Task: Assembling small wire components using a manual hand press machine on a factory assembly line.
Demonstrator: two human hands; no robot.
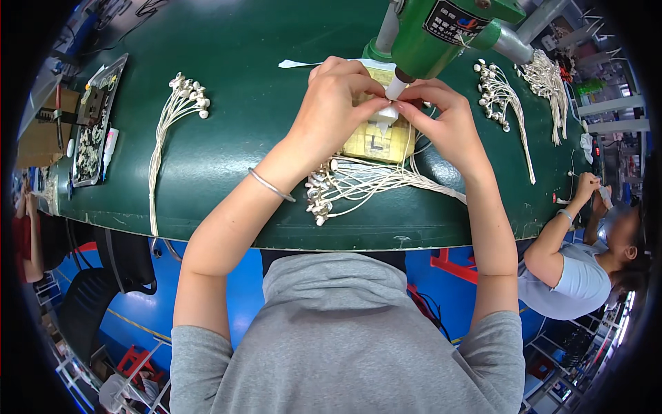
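My left hand [338, 100] and my right hand [445, 114] meet under the white tip [395, 87] of a green hand press [429, 48]. Thumb and forefinger of each are pinched together there, over a white block [383, 116] on a yellow taped base [355, 146]. The small piece between the fingertips is too hidden to name. A thin white wire runs down beside my right fingers. Just in front of the base lies a bundle of white wires [393, 181] with round metal and white ends.
More white wire bundles lie at the left [162, 138] and right [514, 114] of the green table [255, 207]. A clear tray [93, 131] of small parts sits at far left. Another person [572, 265] works at the right edge. A black chair [86, 303] stands at left.
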